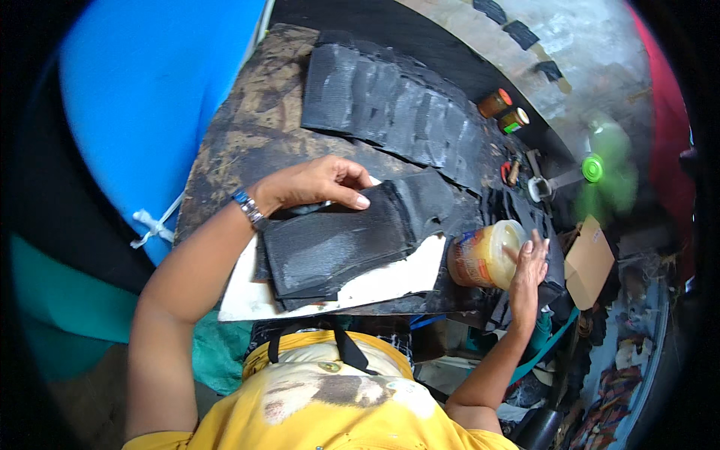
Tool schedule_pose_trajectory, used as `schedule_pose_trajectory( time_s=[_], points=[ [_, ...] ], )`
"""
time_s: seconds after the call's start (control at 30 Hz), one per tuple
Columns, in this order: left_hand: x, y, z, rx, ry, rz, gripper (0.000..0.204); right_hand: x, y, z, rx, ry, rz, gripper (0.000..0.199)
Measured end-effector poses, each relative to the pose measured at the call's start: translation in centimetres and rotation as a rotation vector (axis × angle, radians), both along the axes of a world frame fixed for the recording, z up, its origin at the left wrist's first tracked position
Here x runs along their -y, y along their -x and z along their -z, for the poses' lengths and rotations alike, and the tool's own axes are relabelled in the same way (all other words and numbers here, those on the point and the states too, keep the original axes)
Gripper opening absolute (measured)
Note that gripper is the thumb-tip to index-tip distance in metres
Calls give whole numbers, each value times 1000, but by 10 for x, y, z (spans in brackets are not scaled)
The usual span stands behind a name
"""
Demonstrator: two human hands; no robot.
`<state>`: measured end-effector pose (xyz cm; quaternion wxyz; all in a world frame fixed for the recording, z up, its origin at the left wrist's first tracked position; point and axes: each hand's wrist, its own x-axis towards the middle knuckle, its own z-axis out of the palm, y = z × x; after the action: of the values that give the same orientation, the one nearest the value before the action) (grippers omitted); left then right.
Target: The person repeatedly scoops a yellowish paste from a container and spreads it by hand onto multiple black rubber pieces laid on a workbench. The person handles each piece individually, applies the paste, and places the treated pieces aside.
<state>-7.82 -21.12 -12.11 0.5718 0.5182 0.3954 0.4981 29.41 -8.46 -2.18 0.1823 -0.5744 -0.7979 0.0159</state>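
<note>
Left hand is lying palm-down on the top of a stack of black strips, fingers lightly curled over its far edge, pressing rather than gripping; a bracelet is sitting at the wrist. The stack is resting on a white board near the tabletop's near edge, roughly centre frame, the board showing at 5 o'clock and 7 o'clock of the stack.

Right hand is resting open against a jar of yellowish paste, fingers spread flat on its right side, not wrapped around it. The jar is lying tilted at 3 o'clock of the stack, just beside the board's right corner.

A long row of overlapping black strips is spreading across the tabletop at 12 o'clock of the stack. Two small tins, one orange-lidded, one green-labelled, are standing at 2 o'clock, well apart from the hands. A green fan is spinning, blurred, at 3 o'clock beyond the jar. A cardboard piece is lying just right of the right hand. A blue sheet is filling the view at 10 o'clock.
</note>
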Motion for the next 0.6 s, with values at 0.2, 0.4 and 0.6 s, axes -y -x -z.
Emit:
schedule_pose_trajectory(
  time_s=[0.2, 0.4, 0.6],
  points=[
    [-1, 6, 6, 42, 60, 36, 35, 39, 6, -38, 160, -127, 16, 50],
    [-3, 6, 11, 54, 48, 19, 31, 126, 72, -15, 411, -287, -441, 29],
    [-1, 6, 10, 35, -2, -2, 33, 146, 170, 38, 105, -54, -1259, 50]
  ],
)
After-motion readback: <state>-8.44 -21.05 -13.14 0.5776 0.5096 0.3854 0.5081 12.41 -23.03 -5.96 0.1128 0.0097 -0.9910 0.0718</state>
